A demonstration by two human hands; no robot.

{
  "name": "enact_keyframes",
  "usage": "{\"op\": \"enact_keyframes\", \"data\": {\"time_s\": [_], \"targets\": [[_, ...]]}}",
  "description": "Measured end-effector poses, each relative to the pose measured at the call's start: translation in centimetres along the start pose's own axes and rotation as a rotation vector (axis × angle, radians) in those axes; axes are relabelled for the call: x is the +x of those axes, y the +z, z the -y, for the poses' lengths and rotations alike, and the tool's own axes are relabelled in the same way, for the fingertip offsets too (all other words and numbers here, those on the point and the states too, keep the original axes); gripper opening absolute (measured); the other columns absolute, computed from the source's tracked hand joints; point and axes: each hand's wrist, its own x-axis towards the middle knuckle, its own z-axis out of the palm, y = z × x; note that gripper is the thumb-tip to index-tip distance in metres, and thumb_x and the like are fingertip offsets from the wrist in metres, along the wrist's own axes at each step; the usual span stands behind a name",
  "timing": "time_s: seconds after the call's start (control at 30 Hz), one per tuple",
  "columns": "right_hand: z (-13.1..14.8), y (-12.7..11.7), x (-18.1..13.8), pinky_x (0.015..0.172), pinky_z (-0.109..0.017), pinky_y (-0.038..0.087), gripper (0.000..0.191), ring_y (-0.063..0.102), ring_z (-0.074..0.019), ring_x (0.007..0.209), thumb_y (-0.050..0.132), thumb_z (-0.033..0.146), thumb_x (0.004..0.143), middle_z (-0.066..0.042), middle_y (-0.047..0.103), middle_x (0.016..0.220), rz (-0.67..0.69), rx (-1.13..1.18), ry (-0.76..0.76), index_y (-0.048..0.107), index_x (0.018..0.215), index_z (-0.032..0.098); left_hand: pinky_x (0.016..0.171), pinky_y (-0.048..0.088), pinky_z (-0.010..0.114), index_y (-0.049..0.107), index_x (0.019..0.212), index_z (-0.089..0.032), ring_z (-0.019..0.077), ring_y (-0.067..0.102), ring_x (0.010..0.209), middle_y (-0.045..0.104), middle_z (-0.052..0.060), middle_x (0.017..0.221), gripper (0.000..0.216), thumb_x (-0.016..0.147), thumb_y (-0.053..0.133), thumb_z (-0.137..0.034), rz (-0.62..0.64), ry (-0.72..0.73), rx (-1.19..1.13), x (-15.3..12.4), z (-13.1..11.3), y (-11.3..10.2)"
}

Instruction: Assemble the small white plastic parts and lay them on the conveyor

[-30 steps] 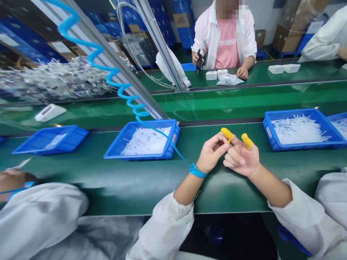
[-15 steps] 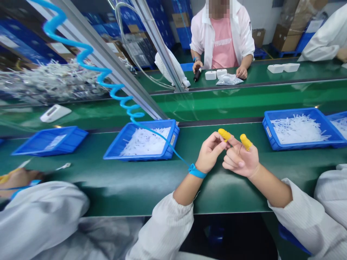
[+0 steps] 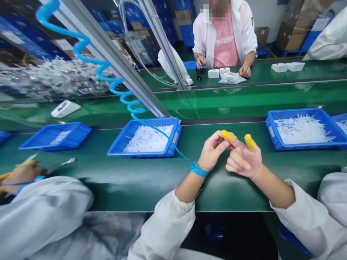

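My left hand (image 3: pixel 212 151) and my right hand (image 3: pixel 244 161) are held together just above the green table (image 3: pixel 141 180). My right index finger and thumb stick up, each in a yellow finger cot (image 3: pixel 249 142); the other fingers are curled. My left fingertips pinch the cot on the index finger (image 3: pixel 227 135). A blue wrist strap (image 3: pixel 198 169) on my left wrist runs to a coiled blue cord (image 3: pixel 119 90).
A blue tray (image 3: pixel 141 154) of small white parts lies left of my hands, another (image 3: pixel 303 146) to the right, a third (image 3: pixel 78 130) far left. A co-worker's hand (image 3: pixel 18 175) and white sleeve are at the left. Across the conveyor belt (image 3: pixel 230 103) a person handles white boxes (image 3: pixel 213 73).
My hands have stayed together with little movement. The co-worker's hand at the left has come into view on the table. The person across has lowered a dark tool to the bench.
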Motion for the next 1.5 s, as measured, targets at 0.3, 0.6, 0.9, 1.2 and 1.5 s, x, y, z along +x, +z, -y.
{"op": "enact_keyframes", "data": {"time_s": [0.3,0.6,0.9,1.2,1.5], "targets": [[-0.6,-0.4,0.0,0.049,-0.029,0.026,0.076,0.023,-0.0136,0.034,0.018,0.074,0.106,0.008,0.042,0.037,0.213,0.135,-0.081,0.071,0.132,0.027,0.08,0.056,0.028,0.07,0.1,-0.017,0.0155,0.066,0.085,0.07,0.007,0.107,0.026,0.097,0.076,-0.042,0.048,0.056,-0.01,0.0,-0.4,0.4],[-1.1,-1.3,-0.4,0.047,-0.028,0.026,0.074,0.02,-0.0132,0.033,0.026,0.08,0.103,0.01,0.03,0.032,0.106,0.151,-0.093,0.079,0.117,0.03,0.084,0.056,0.031,0.073,0.108,-0.019,0.0163,0.066,0.088,0.071,0.009,0.113,0.022,0.102,0.069,-0.04,0.095,0.131,0.001,-0.1,-0.8,0.6],[-0.6,-0.6,-0.7,0.048,-0.026,0.028,0.066,0.022,-0.0129,0.034,0.031,0.077,0.103,0.012,0.037,0.036,0.063,0.13,-0.064,0.068,0.137,0.035,0.074,0.057,0.027,0.071,0.105,-0.018,0.0126,0.066,0.077,0.07,0.004,0.097,0.029,0.095,0.079,-0.043,-0.03,0.09,0.055,0.2,-0.6,0.8],[-1.0,-1.8,-1.6,0.045,-0.028,0.027,0.079,0.017,-0.0149,0.031,0.016,0.078,0.103,0.011,0.025,0.03,-0.203,-0.093,0.093,0.072,0.13,0.029,0.08,0.056,0.033,0.078,0.086,-0.018,0.0172,0.066,0.083,0.069,0.005,0.092,0.033,0.088,0.084,-0.051,0.068,-0.03,-0.078,0.4,-0.9,0.0],[0.6,-0.4,-0.4,0.048,-0.031,0.027,0.065,0.019,-0.0137,0.033,0.03,0.067,0.106,0.008,0.027,0.033,-0.178,-0.26,0.038,0.076,0.086,0.026,0.096,0.055,0.037,0.079,0.094,-0.017,0.0227,0.07,0.101,0.075,0.009,0.104,0.03,0.095,0.077,-0.047,0.056,-0.044,0.016,0.6,-0.5,0.0]]}}
